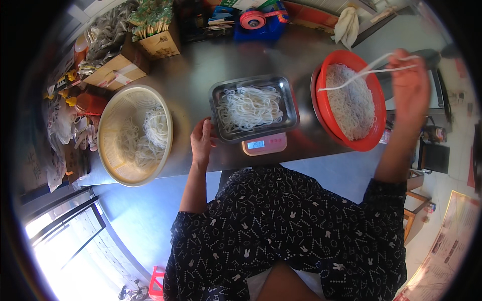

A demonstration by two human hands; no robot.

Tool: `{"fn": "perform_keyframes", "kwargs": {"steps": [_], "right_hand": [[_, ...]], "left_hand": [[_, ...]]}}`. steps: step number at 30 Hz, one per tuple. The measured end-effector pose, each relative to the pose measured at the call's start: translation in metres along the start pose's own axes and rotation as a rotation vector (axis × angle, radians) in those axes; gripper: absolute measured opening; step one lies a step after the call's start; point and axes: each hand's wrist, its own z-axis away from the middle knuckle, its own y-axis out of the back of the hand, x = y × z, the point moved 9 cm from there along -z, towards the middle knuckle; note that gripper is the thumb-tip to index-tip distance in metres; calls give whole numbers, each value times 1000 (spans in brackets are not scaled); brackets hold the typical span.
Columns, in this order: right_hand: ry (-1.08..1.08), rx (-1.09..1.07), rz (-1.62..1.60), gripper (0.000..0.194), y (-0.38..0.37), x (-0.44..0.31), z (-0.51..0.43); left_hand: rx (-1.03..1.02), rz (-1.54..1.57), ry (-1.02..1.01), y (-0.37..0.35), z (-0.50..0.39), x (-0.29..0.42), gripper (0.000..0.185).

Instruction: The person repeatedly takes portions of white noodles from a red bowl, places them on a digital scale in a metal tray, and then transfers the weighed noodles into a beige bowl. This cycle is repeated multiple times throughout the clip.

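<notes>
My right hand is raised at the right rim of a red plastic basin and is shut on a few white noodle strands. They trail left across the basin. White noodles lie heaped inside it. At the lower left edge of a dark metal tray is my left hand, its thumb up against the rim. Whether it grips the tray I cannot tell. A tangle of noodles lies in the tray, which rests on a pink digital kitchen scale with its display lit.
A cream plastic colander with noodle bundles stands left on the metal table. Behind it are cardboard boxes with chopsticks and bags, and a sauce bottle. A tape dispenser and a cloth are at the back.
</notes>
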Motion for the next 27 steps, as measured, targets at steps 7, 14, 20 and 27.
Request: {"fn": "perform_keyframes", "kwargs": {"steps": [7, 14, 20, 27], "right_hand": [[-24, 268, 477, 22, 118, -33, 18], [-293, -62, 1003, 24, 42, 140, 69], [-104, -705, 1419, 87, -98, 293, 93], [-228, -851, 1584, 117, -120, 317, 88]], "left_hand": [[61, 7, -71, 7, -2, 4, 44], [-27, -131, 33, -7, -16, 0, 43], [-126, -109, -245, -37, -34, 11, 38], [-258, 79, 138, -46, -30, -22, 24]]}}
